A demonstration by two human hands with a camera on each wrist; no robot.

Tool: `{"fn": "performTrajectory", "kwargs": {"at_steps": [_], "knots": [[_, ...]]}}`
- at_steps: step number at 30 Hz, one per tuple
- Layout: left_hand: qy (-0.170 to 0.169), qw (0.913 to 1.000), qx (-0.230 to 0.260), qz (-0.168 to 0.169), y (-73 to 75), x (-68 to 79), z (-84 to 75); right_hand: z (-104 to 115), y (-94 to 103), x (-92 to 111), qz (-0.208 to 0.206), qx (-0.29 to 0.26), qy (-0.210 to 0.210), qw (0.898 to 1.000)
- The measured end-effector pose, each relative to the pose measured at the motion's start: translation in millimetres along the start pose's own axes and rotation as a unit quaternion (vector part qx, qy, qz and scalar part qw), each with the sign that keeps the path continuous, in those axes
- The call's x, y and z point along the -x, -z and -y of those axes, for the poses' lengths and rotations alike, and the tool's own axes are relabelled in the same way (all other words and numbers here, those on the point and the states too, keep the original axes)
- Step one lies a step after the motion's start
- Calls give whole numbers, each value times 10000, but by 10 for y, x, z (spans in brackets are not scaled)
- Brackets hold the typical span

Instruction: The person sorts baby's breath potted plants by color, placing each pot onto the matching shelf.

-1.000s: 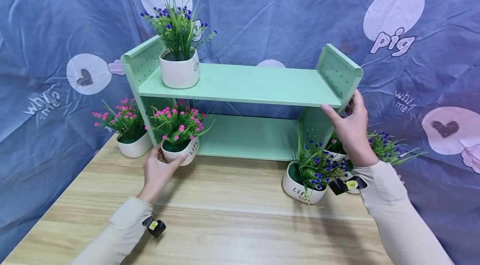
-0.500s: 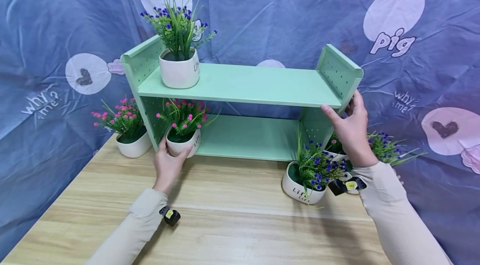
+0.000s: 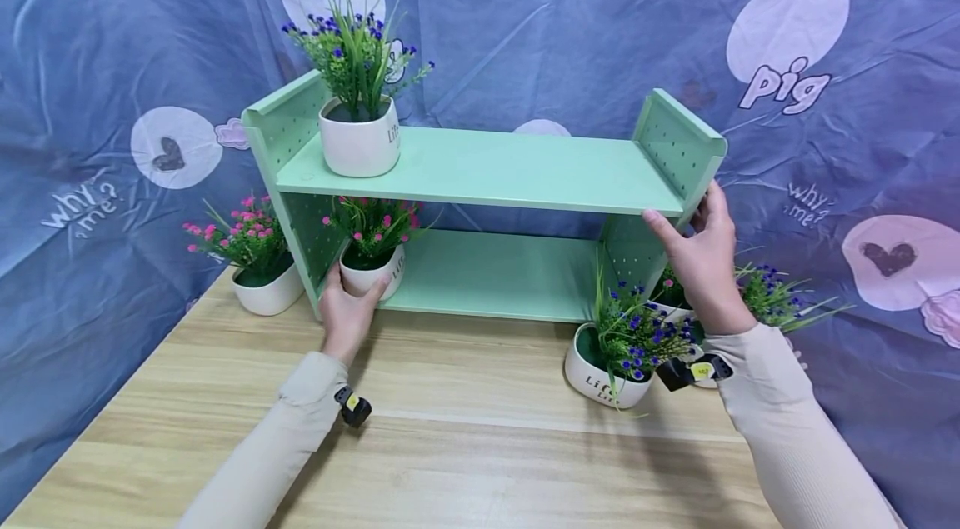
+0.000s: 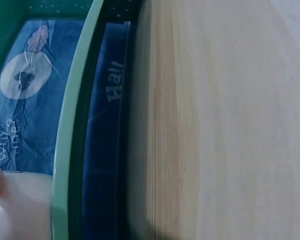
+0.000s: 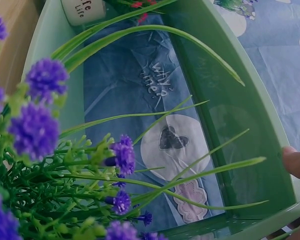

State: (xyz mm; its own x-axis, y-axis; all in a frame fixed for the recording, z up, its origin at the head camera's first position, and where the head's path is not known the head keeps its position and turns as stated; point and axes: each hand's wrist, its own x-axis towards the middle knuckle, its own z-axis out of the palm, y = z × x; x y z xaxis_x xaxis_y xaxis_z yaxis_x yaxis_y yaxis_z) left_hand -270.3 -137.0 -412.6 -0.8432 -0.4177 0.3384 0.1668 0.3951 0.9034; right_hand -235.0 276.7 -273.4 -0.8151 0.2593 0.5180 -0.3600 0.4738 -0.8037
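Note:
My left hand [image 3: 347,314] holds a white pot [image 3: 372,271] of artificial pink flowers at the left end of the lower board, inside the green two-tier shelf [image 3: 480,171]. Thumb and fingers wrap the pot's front and left side. In the left wrist view only the pot's wall [image 4: 27,210] and bits of fingers show, beside the shelf's green edge. My right hand [image 3: 701,262] grips the shelf's right side panel, thumb on the front edge and fingers around the outside. Its thumb [image 5: 296,162] shows at the right of the right wrist view.
A pot with blue-purple flowers [image 3: 360,147] stands on the upper board's left. Another pink-flowered pot [image 3: 268,291] is left of the shelf. On the wooden table [image 3: 465,429], a purple-flowered pot [image 3: 607,383] stands before the right end, with more pots behind my right wrist.
My left hand has carried the pink-flowered pot rightward and back, from in front of the shelf in over the lower board. The right hand has stayed on the side panel.

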Motion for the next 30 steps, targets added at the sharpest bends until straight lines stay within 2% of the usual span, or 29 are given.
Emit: {"fn": "performTrajectory", "kwargs": {"at_steps": [12, 17, 30], "knots": [[-199, 9996, -177, -9, -96, -115, 27, 6, 3, -9, 17, -77, -58, 10000], [-128, 9996, -233, -111, -164, -147, 28, 12, 7, -14, 14, -137, -84, 9999], [78, 9996, -255, -37, -227, -197, 38, -8, -7, 1, 20, -127, -24, 9999]]}}
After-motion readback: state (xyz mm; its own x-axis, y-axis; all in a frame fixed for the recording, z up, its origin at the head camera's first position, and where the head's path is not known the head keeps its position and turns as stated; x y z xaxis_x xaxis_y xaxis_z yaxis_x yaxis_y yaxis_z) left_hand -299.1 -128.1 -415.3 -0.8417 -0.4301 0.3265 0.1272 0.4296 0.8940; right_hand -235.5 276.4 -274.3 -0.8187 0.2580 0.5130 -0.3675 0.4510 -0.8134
